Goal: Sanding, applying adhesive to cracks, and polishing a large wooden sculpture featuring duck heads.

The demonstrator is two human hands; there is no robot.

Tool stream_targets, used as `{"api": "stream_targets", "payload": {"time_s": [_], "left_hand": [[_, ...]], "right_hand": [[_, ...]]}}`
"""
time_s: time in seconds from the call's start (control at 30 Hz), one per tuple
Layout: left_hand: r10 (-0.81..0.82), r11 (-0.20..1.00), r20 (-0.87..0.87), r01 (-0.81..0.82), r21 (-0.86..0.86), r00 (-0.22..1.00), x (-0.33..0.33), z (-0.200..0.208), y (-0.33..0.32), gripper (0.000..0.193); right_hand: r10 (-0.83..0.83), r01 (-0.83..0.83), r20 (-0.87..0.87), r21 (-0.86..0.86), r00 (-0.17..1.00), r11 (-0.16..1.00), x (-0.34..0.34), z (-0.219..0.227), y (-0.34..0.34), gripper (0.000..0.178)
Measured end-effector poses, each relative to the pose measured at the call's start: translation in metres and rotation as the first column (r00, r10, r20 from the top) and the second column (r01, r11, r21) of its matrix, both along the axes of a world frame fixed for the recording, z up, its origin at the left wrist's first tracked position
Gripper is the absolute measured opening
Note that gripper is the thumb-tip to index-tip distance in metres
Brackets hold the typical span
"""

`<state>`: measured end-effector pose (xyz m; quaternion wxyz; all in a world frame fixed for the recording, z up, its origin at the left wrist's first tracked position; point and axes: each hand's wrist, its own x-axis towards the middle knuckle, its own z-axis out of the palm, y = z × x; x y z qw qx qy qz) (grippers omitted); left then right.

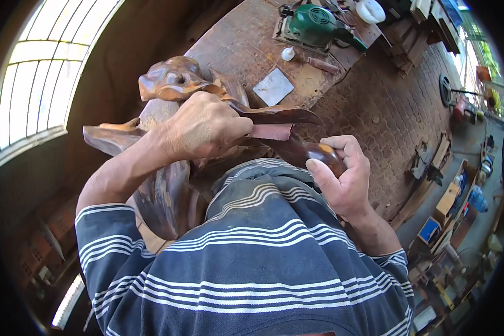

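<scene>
A large, glossy brown wood carving (168,78) with curving, flowing parts lies across the front of the workbench and against my body. My left hand (210,126) is closed on a strip of reddish sandpaper (271,132), which sticks out past the fingers over the carving's dark wood. Around the carving's rounded end on the right, my right hand (347,173) is closed, thumb and fingers gripping it. Whatever of the sandpaper lies under the left fist is hidden.
On the wooden workbench (229,39) sit a green power sander (313,25), a small white bottle (288,54), a pale square sheet (273,87) and a white tub (369,11). A barred window (45,73) is at left. Boxes and tools line the paved floor (386,123) at right.
</scene>
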<state>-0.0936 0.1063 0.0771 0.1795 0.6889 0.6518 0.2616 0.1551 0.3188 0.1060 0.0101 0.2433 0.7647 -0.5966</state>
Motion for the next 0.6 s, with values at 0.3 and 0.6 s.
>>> {"api": "stream_targets", "payload": {"time_s": [0.3,0.6], "left_hand": [[0.009,0.990,0.097,0.005,-0.138,0.995,-0.015,-0.013,-0.024,0.013],[-0.017,0.993,-0.044,0.012,-0.114,0.999,-0.015,0.026,0.009,0.013]], "right_hand": [[-0.043,0.052,-0.078,0.108,0.996,0.993,0.007,-0.003,-0.007,0.038],[0.035,-0.028,-0.040,0.152,0.999,0.988,0.006,-0.004,-0.002,0.039]]}}
